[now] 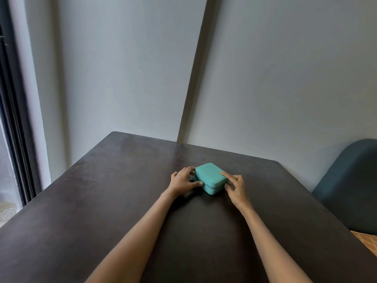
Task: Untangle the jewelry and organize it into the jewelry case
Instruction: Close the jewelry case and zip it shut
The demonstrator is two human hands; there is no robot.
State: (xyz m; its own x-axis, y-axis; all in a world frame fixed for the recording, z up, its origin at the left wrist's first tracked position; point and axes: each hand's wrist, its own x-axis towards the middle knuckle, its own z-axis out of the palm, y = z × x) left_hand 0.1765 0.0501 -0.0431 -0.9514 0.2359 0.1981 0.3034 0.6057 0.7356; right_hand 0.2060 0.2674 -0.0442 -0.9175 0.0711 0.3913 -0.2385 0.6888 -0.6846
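A small teal jewelry case [210, 177] with rounded corners sits closed on the dark table [106, 201], a zipper seam running round its side. My left hand [183, 181] grips the case's left side, thumb at the front corner and fingers round the back. My right hand [236, 187] is at the case's right side, its index finger lying on the lid and its other fingers curled by the right edge. No jewelry is in view.
The table reaches to a grey wall [265, 88] at the back. A dark teal chair back [350, 186] stands beyond the right edge. A dark window frame [14, 129] runs down the left.
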